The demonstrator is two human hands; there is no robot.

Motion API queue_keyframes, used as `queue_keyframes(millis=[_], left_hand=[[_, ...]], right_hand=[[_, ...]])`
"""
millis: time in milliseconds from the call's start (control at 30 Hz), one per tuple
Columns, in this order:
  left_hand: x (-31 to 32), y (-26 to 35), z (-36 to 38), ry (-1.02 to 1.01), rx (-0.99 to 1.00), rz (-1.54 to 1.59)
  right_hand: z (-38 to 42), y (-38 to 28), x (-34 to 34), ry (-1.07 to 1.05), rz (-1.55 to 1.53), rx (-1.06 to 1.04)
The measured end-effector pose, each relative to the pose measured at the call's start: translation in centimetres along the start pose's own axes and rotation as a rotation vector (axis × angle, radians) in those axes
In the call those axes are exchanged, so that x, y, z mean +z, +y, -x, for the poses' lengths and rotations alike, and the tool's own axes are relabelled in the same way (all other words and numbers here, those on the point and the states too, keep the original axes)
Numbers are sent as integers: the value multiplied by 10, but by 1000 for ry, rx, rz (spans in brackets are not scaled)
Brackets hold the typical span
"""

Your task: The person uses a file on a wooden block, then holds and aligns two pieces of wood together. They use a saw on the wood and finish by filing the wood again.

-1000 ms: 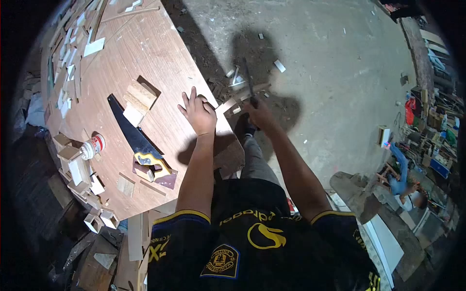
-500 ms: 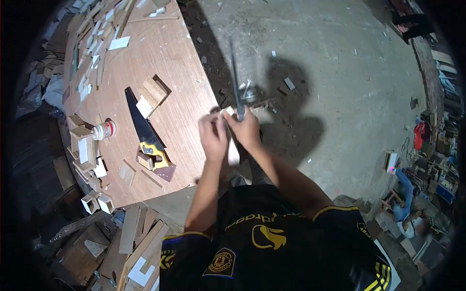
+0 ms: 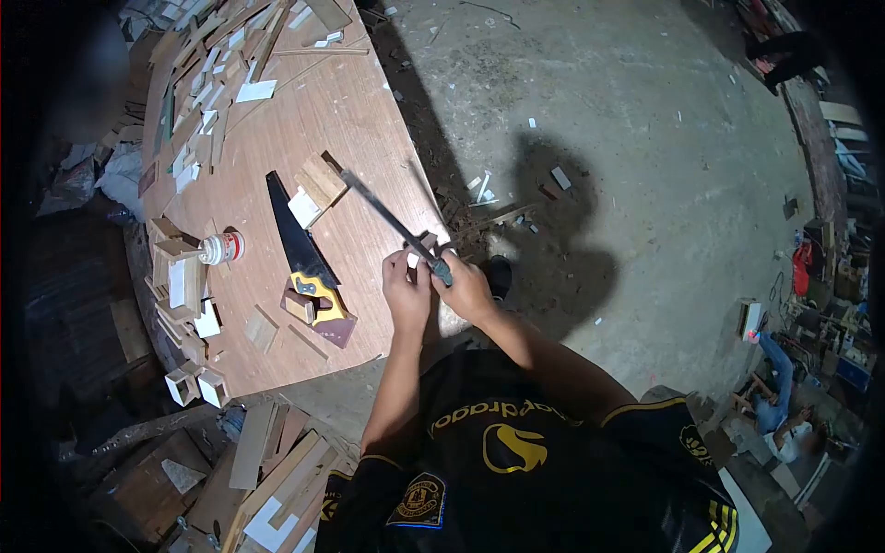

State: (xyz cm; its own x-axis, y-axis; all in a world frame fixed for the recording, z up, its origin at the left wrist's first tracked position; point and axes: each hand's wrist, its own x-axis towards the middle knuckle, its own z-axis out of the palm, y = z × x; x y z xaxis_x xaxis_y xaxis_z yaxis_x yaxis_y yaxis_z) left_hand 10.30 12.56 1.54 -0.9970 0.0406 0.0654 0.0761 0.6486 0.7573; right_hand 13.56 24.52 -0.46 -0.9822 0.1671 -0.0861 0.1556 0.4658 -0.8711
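Note:
My right hand (image 3: pixel 468 293) is closed around the dark green handle of a long, thin file (image 3: pixel 387 215), whose blade points up and left over the table. Close beside it, my left hand (image 3: pixel 406 290) pinches a small wood piece (image 3: pixel 413 261) with a pale face, partly hidden by the fingers and the file. Both hands are over the near right edge of the wooden table (image 3: pixel 369 313). To their left lies a handsaw (image 3: pixel 297 241) with a yellow and black handle. A wooden block (image 3: pixel 321 182) with a white end rests beyond the saw blade.
A white and red tin (image 3: pixel 221 247) stands on the left, near several hollow wooden boxes (image 3: pixel 189 286). Wood offcuts (image 3: pixel 255 91) cover the table's far end. Scraps lie on the concrete floor (image 3: pixel 645 184). Another person (image 3: pixel 779 433) is at the far right.
The file has swung from pointing straight away to pointing up and left over the table. Both hands stay together, slightly lower in view, and the whole scene has shifted a little right.

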Motion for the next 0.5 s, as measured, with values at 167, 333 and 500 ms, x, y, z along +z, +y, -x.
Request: queue_keyframes(millis=[167, 333, 500], left_hand=[[-31, -16, -24, -146, 215, -130], [-41, -4, -44, -474, 185, -478], [-29, -7, -57, -613, 310, -611]], right_hand=[[5, -11, -29, 17, 126, 165], [23, -30, -52, -54, 216, -87], [52, -32, -28, -75, 204, -47]])
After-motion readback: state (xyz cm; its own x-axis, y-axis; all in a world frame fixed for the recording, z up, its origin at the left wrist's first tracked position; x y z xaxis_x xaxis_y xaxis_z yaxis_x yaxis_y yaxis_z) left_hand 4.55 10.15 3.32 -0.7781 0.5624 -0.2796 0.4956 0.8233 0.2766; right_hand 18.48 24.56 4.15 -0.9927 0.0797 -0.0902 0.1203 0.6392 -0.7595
